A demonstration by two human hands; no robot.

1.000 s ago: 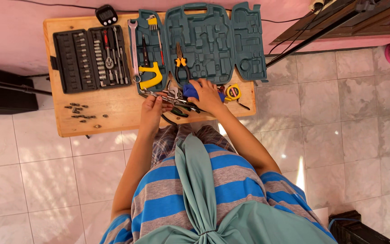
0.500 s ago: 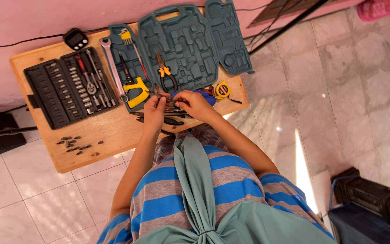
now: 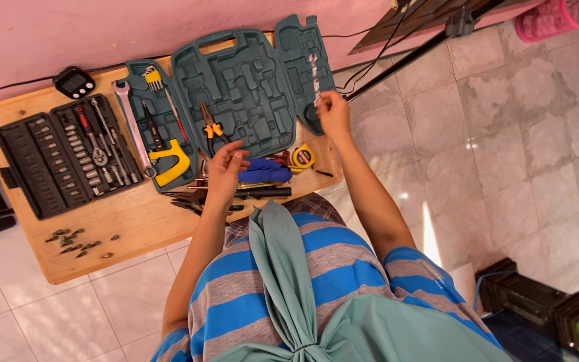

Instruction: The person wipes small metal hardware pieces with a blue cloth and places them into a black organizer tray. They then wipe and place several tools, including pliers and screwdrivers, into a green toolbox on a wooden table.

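Since earlier, right hand (image 3: 334, 114) moved to teal case (image 3: 236, 87), grip clenched on metal pieces (image 3: 315, 74); left hand (image 3: 224, 171) loose.

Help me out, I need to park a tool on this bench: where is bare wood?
Bare wood lies along the table's near edge, between the loose bits and the left hand. Crowded: the tool pile below the green case, and around the black socket tray.

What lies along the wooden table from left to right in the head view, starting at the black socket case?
Black socket case → long wrench → yellow-framed hacksaw → orange-handled pliers → left hand → yellow tape measure → right hand at the teal case's right panel.
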